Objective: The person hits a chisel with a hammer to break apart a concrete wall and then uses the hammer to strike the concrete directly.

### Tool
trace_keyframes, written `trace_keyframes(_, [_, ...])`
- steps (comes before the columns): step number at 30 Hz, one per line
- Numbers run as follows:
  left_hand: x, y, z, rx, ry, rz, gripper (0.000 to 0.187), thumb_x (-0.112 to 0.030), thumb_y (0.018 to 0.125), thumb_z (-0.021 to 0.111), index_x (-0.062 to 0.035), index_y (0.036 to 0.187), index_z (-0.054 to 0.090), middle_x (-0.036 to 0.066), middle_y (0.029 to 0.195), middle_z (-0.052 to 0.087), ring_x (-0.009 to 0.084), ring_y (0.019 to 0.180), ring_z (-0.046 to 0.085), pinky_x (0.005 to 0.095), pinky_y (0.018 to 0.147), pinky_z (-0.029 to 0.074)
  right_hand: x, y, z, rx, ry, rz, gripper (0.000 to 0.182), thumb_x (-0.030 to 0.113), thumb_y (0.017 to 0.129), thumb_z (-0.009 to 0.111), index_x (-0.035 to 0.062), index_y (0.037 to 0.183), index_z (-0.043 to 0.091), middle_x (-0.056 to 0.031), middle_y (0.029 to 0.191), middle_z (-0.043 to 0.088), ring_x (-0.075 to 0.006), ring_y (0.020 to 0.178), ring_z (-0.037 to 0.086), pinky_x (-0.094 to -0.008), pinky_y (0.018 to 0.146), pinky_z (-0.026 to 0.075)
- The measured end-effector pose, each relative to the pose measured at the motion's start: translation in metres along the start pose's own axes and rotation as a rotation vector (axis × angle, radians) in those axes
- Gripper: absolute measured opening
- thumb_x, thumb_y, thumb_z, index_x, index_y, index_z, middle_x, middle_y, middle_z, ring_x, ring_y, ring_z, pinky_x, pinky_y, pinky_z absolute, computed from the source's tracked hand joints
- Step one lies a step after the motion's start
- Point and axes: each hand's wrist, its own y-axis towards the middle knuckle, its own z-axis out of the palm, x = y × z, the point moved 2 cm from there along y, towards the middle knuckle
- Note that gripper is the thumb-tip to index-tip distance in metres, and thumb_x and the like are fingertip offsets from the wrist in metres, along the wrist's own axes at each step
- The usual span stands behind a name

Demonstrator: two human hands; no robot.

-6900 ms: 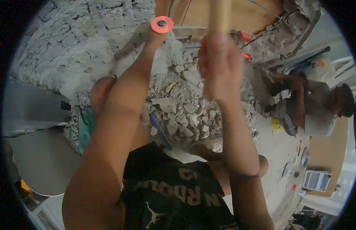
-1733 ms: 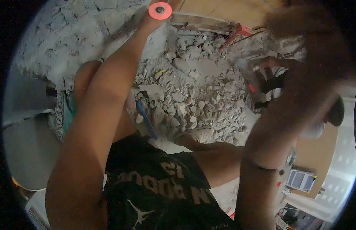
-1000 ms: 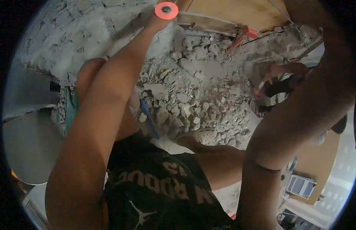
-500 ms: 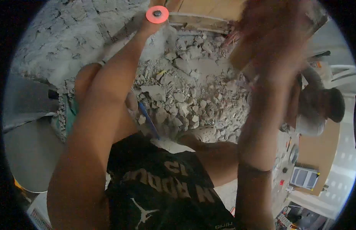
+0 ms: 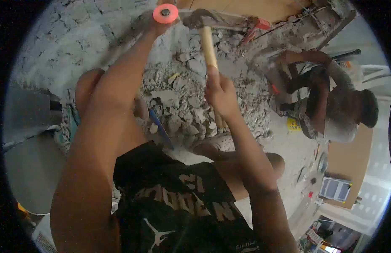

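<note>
The work looks to be at a hammering step, with the hammer (image 5: 209, 48) between blows or in mid-swing; which of the two I cannot tell. The right hand (image 5: 223, 95) is just off the middle, towards one o'clock, fingers clenched around the wooden handle. The handle runs up to a blurred dark head at twelve o'clock, and its butt sticks out below the fist.

The left arm reaches up to between eleven and twelve o'clock, where the pink guard (image 5: 158, 17) surrounds the chisel's steel end (image 5: 165, 12). The left hand (image 5: 160, 30) is mostly hidden behind the guard; it seems to steady the chisel, but I cannot tell how its fingers close. The hammer's head is to the right of the guard, seemingly apart from it.

In my judgement, any further blow calls for a steady chisel and the head brought square onto that steel end, clear of the left hand.

Rubble (image 5: 195, 103) spreads around the middle. A blue tool (image 5: 161, 128) lies on its edge at nine o'clock, near the left leg. The rough wall (image 5: 77, 46) rises at ten o'clock, and a red object (image 5: 261, 24) sits at one o'clock. Another person (image 5: 338, 126) crouches near three o'clock, beside a yellow item (image 5: 293, 123).
</note>
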Motion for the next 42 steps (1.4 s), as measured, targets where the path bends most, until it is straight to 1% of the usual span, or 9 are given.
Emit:
trace_keyframes(9, [0.042, -0.008, -0.013, 0.186, 0.467, -0.417, 0.034, -0.011, 0.080, 0.070, -0.0059, 0.112, 0.060, 0.001, 0.098, 0.060, 0.0141, 0.089, 0.056, 0.0302, 0.079, 0.047, -0.027, -0.101, -0.031, 0.047, 0.342, 0.239, 0.056, 0.054, 0.096, 0.043, 0.0027, 0.075, 0.052, 0.0005, 0.059, 0.048, -0.0103, 0.055, 0.046, -0.0288, 0.051, 0.038])
trace_keyframes(13, [0.039, -0.042, 0.003, 0.033, 0.037, -0.216, 0.023, -0.009, 0.079, 0.070, -0.0055, 0.101, 0.063, 0.003, 0.090, 0.061, 0.0145, 0.083, 0.057, 0.0321, 0.074, 0.048, -0.063, -0.100, -0.015, 0.033, 0.313, 0.286, 0.060, 0.054, 0.097, 0.040, -0.0011, 0.080, 0.056, -0.0038, 0.064, 0.051, -0.0145, 0.060, 0.049, -0.0312, 0.058, 0.042])
trace_keyframes(15, [-0.041, -0.052, 0.009, 0.038, 0.080, 0.283, 0.018, -0.008, 0.080, 0.069, -0.0050, 0.097, 0.063, 0.007, 0.092, 0.061, 0.0161, 0.084, 0.058, 0.0342, 0.069, 0.049, -0.070, -0.102, -0.021, 0.034, 0.309, 0.294, 0.061, 0.054, 0.098, 0.038, -0.0020, 0.082, 0.057, -0.0053, 0.065, 0.052, -0.0164, 0.063, 0.051, -0.0327, 0.060, 0.043])
trace_keyframes(20, [-0.023, -0.112, 0.005, 0.022, 0.247, -0.238, 0.017, -0.007, 0.079, 0.068, -0.0033, 0.094, 0.063, 0.008, 0.084, 0.064, 0.0220, 0.077, 0.062, 0.0340, 0.065, 0.048, -0.069, -0.108, -0.034, -0.026, 0.299, 0.182, 0.059, 0.053, 0.098, 0.039, -0.0021, 0.084, 0.056, -0.0044, 0.064, 0.051, -0.0147, 0.062, 0.048, -0.0325, 0.058, 0.042])
trace_keyframes(26, [-0.011, -0.052, 0.013, -0.225, 0.307, 0.290, 0.013, -0.008, 0.078, 0.070, -0.0045, 0.087, 0.061, 0.006, 0.085, 0.064, 0.0187, 0.077, 0.061, 0.0300, 0.070, 0.049, -0.072, -0.094, -0.036, -0.013, 0.432, 0.194, 0.057, 0.051, 0.098, 0.040, -0.0015, 0.084, 0.055, -0.0028, 0.063, 0.050, -0.0125, 0.059, 0.046, -0.0309, 0.054, 0.040])
trace_keyframes(28, [-0.025, -0.020, 0.003, -0.061, 0.168, 0.080, 0.016, -0.015, 0.083, 0.067, -0.0042, 0.092, 0.059, 0.006, 0.089, 0.062, 0.0179, 0.076, 0.060, 0.0282, 0.070, 0.049, -0.083, -0.100, -0.028, -0.017, 0.476, 0.233, 0.057, 0.051, 0.098, 0.040, -0.0015, 0.084, 0.056, -0.0027, 0.062, 0.050, -0.0124, 0.059, 0.046, -0.0310, 0.054, 0.040])
trace_keyframes(29, [-0.016, -0.032, -0.015, 0.251, 0.194, -0.415, 0.026, -0.024, 0.087, 0.066, -0.0037, 0.103, 0.060, 0.009, 0.099, 0.062, 0.0189, 0.082, 0.061, 0.0278, 0.072, 0.050, -0.085, -0.102, -0.028, -0.008, 0.472, 0.245, 0.057, 0.051, 0.098, 0.039, -0.0019, 0.086, 0.056, -0.0033, 0.062, 0.050, -0.0130, 0.058, 0.047, -0.0313, 0.054, 0.040])
trace_keyframes(36, [-0.044, -0.107, 0.013, -0.106, 0.273, -0.008, 0.015, -0.005, 0.075, 0.070, -0.0026, 0.088, 0.063, 0.004, 0.082, 0.063, 0.0178, 0.079, 0.060, 0.0310, 0.074, 0.047, -0.092, -0.102, -0.025, 0.025, 0.318, 0.277, 0.057, 0.050, 0.099, 0.037, -0.0029, 0.086, 0.054, -0.0089, 0.065, 0.053, -0.0187, 0.062, 0.050, -0.0358, 0.059, 0.042])
trace_keyframes(42, [-0.028, -0.085, 0.006, 0.177, 0.358, -0.138, 0.014, -0.011, 0.086, 0.062, -0.0019, 0.097, 0.061, 0.005, 0.091, 0.061, 0.0183, 0.085, 0.060, 0.0311, 0.072, 0.049, -0.103, -0.097, -0.023, 0.004, 0.416, 0.328, 0.056, 0.050, 0.099, 0.037, -0.0024, 0.087, 0.054, -0.0073, 0.064, 0.051, -0.0170, 0.062, 0.050, -0.0349, 0.058, 0.042])
